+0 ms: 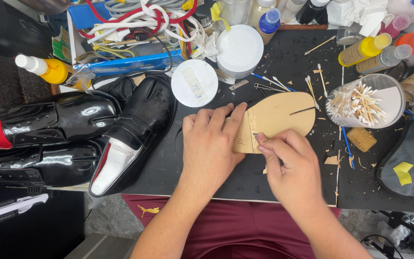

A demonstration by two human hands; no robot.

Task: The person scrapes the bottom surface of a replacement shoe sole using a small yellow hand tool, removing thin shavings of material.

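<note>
A tan sole-shaped cut-out (280,115) lies flat on the black work mat (288,52), its rounded toe pointing right, with a short slit near that end. My left hand (210,144) presses flat on its left end, fingers together. My right hand (288,165) pinches a small tool at the cut-out's lower edge, next to the left fingertips; the tool is mostly hidden by the fingers.
Three glossy black shoes (135,129) lie at the left. A white round lid (194,82) and white tub (239,50) stand behind my hands. A cup of cotton swabs (365,101), squeeze bottles (364,49), a cable box (130,29) and a grey-blue cloth (410,158) ring the mat.
</note>
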